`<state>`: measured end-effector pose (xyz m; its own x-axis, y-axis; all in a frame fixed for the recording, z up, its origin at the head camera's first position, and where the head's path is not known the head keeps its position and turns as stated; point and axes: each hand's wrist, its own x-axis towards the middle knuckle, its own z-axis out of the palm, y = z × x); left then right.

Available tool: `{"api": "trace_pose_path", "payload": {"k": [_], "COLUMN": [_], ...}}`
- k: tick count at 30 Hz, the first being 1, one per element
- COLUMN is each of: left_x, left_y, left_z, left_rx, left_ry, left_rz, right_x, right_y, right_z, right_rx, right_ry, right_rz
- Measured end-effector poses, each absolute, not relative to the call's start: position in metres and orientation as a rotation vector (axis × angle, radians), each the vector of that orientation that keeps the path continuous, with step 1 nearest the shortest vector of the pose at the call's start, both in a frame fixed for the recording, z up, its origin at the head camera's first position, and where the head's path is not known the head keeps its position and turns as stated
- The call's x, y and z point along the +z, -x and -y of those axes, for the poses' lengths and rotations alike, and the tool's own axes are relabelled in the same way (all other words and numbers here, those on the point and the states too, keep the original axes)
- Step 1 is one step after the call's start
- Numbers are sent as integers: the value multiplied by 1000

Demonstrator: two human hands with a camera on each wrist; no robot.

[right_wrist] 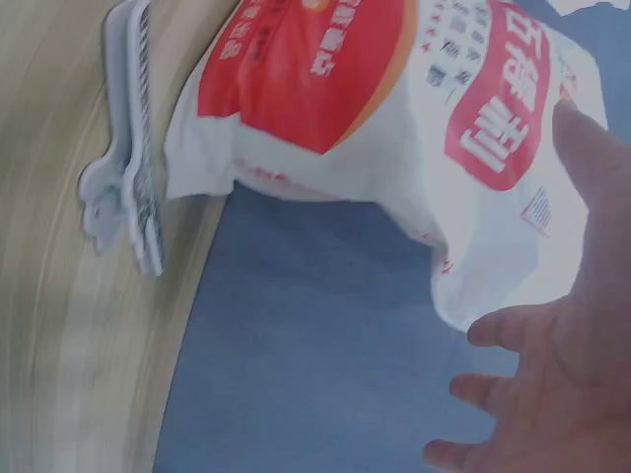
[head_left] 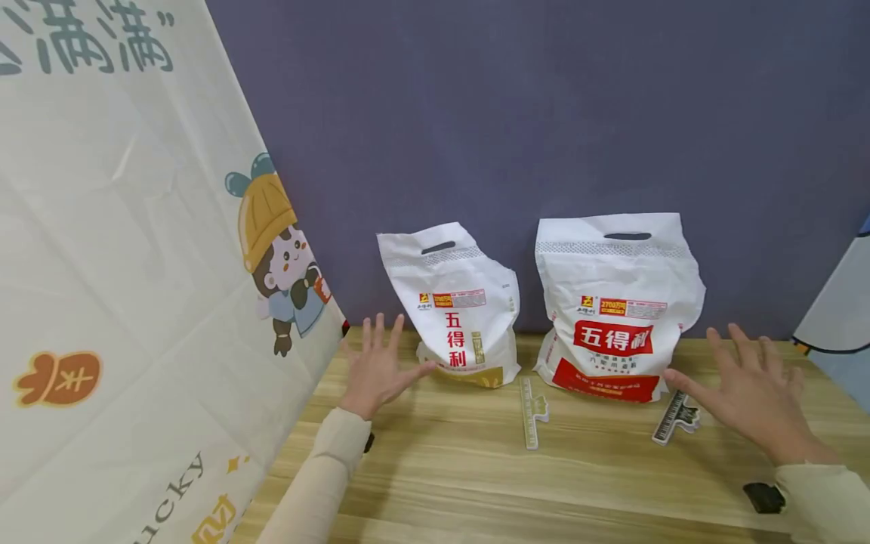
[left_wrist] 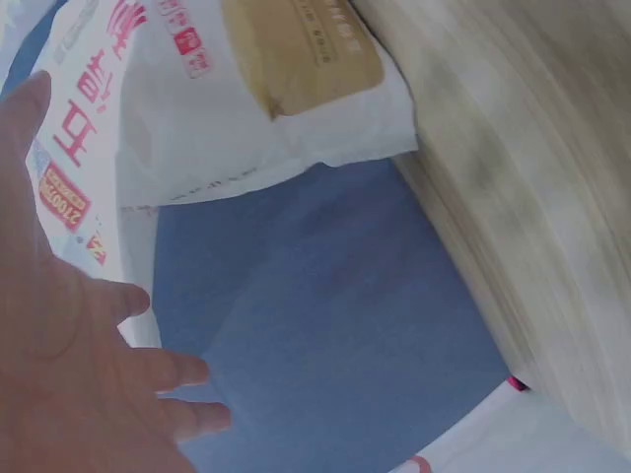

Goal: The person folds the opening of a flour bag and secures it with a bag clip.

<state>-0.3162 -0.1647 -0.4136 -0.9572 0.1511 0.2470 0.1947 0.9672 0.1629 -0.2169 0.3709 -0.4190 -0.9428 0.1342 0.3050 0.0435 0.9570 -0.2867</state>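
Observation:
Two white flour bags with cut-out handles stand upright near the back of the wooden table. The left flour bag (head_left: 469,310) has red lettering and a gold band at its base; the right flour bag (head_left: 618,302) carries red panels. My left hand (head_left: 381,370) hovers with spread fingers beside the left bag, apparently without gripping it. Spread likewise, my right hand (head_left: 757,393) is to the right of the other bag and holds nothing. A light clip with a ruler-like edge (head_left: 530,415) lies before the bags, and a dark-patterned clip (head_left: 675,417) lies near my right hand.
Behind the bags hangs a dark blue-grey cloth (head_left: 476,113). A white printed sheet (head_left: 136,227) with cartoon figures borders the left side, and another printed sheet (head_left: 836,302) is at the right. The wooden table (head_left: 476,491) extends toward me.

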Motion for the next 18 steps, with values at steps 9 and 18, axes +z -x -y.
{"api": "trace_pose_path", "payload": {"k": [9, 18], "left_x": [-406, -396], "left_y": [318, 315], "left_z": [155, 138], "left_rx": [-323, -288], "left_ry": [323, 407], "left_rz": [2690, 2481], "right_x": [-406, -393], "right_y": [218, 218], "right_z": [-350, -327], "right_rx": [473, 491], "right_ry": [74, -53], "right_rz": [2704, 2679]}}
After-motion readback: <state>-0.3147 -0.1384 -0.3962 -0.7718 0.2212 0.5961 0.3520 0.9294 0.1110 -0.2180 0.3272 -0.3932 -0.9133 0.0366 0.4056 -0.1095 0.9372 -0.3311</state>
